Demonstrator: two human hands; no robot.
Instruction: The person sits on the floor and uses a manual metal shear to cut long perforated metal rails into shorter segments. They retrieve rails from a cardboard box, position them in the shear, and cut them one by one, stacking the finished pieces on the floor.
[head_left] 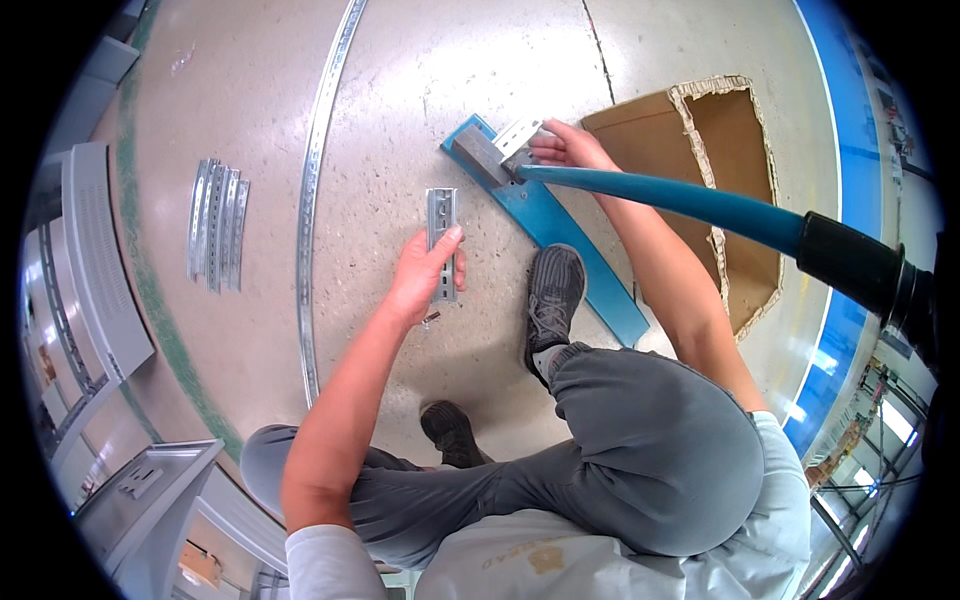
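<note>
My left hand (415, 275) is closed round a short slotted metal rail (441, 212), its thumb on the rail's face, held upright above the floor. Ahead and to the right, my right hand (575, 148) grips the end of another piece of slotted rail (518, 133) between thumb and fingers. That piece sits at the grey metal head (480, 157) of a blue lever cutter. The cutter's long blue base (560, 235) lies slantwise on the floor, and my shoe (553, 300) is against it. Its blue lever (660, 187) reaches out to the right over my right forearm.
Several short rail pieces (216, 225) lie side by side at the left. A long slotted rail (318, 130) runs along the floor between them and me. An open cardboard box (650, 130) stands at the right. Grey metal panels (105, 260) are at the far left.
</note>
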